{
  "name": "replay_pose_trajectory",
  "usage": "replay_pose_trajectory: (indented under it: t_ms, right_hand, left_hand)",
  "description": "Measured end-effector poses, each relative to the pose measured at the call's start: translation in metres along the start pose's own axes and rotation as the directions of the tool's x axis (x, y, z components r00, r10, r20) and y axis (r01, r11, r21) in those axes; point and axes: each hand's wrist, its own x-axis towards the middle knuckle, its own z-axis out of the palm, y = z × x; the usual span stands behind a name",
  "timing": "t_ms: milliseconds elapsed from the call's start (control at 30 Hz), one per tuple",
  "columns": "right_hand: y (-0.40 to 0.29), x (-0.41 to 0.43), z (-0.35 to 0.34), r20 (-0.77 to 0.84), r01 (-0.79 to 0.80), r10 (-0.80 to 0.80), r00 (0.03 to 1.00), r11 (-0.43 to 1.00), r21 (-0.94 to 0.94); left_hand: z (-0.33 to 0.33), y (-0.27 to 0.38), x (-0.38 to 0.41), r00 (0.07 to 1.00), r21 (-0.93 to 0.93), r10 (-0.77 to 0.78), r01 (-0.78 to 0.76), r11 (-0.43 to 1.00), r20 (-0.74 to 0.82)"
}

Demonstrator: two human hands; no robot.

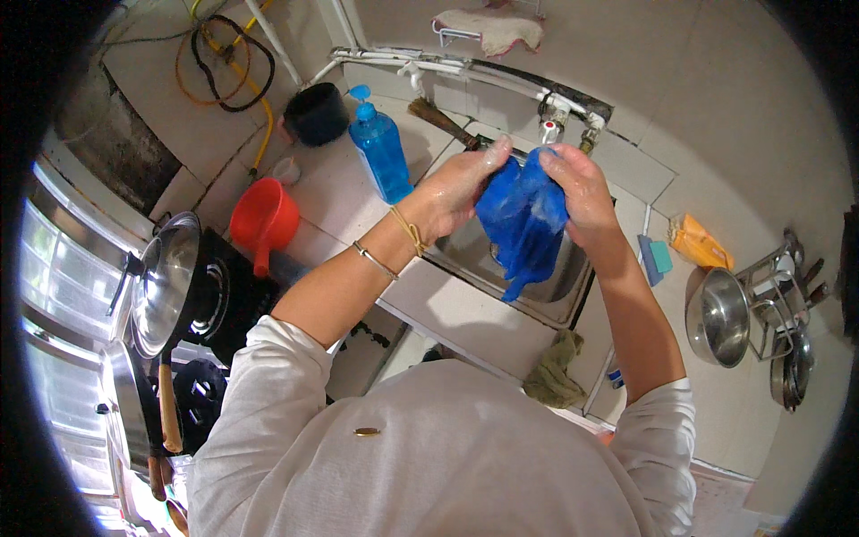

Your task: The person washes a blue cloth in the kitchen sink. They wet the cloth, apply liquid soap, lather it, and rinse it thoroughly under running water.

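Note:
A wet blue cloth (523, 221) with streaks of suds hangs between my two hands over a metal sink (463, 252). My left hand (463, 188) grips its left side, thumb raised and wet. My right hand (580, 191) pinches the upper right part between thumb and fingers. The cloth's lower end dangles in a point above the basin. Just beyond my hands a tap with a red-marked handle (550, 129) juts from the wall pipes. Left of the sink stands a pump bottle of blue liquid (380, 151).
On the left are a red dipper (265, 215), a dark pot (317, 115) and a gas stove with lidded pans (164, 295). A brush (443, 123) lies behind the sink. To the right are sponges (654, 258), a steel bowl (718, 319) and a green rag (557, 372).

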Motion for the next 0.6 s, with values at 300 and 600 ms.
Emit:
replay_pose_trajectory:
  t_ms: [300, 600]
  right_hand:
    - [0.002, -0.006, -0.003, -0.041, 0.073, -0.073, 0.996, 0.997, 0.000]
    - [-0.001, -0.003, -0.001, 0.142, -0.125, 0.133, 0.981, 0.990, -0.068]
  left_hand:
    - [0.005, -0.010, -0.004, 0.993, -0.052, 0.117, -0.116, 0.992, 0.007]
    - [-0.011, -0.005, -0.003, 0.978, -0.069, 0.195, -0.200, 0.977, -0.070]
